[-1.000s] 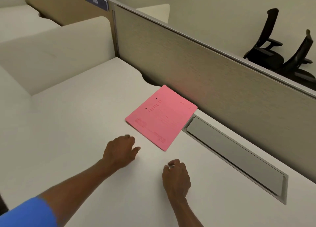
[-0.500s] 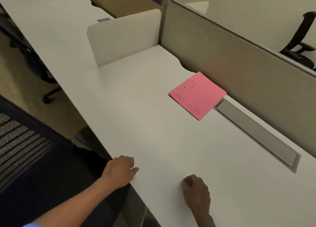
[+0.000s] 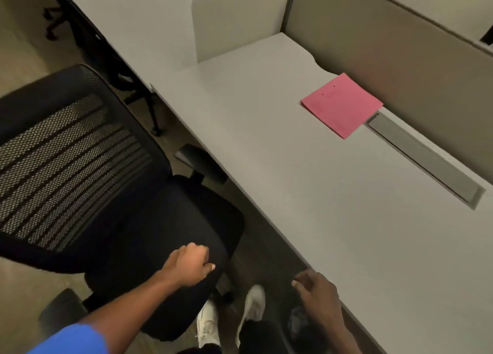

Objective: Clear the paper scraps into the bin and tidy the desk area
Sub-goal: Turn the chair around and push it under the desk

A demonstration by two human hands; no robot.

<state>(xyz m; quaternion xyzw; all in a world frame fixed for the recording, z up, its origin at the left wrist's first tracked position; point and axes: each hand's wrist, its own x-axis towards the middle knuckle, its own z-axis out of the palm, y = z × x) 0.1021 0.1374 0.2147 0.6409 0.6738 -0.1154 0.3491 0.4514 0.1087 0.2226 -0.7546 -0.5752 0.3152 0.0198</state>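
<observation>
A pink paper folder (image 3: 342,104) lies flat at the back of the white desk (image 3: 293,193), against the partition. My left hand (image 3: 189,264) is a closed fist over the front edge of the black office chair seat (image 3: 149,233); nothing shows in it. My right hand (image 3: 317,292) hovers at the desk's front edge, palm down and fingers curled, so what it holds is hidden. Below it, under the desk, is a dark shape with something pale in it (image 3: 297,324), possibly the bin. No loose scraps show on the desk.
The mesh-backed chair (image 3: 66,167) stands left of the desk, its armrest (image 3: 200,161) under the desk edge. A grey cable flap (image 3: 421,156) runs along the tan partition (image 3: 400,60). A white side screen (image 3: 234,20) closes the desk's far left. My white shoes (image 3: 208,324) are on the floor.
The view has pulled back and swung down to the left. Both hands came off the desk top: the left is now over the chair seat, the right at the desk's front edge.
</observation>
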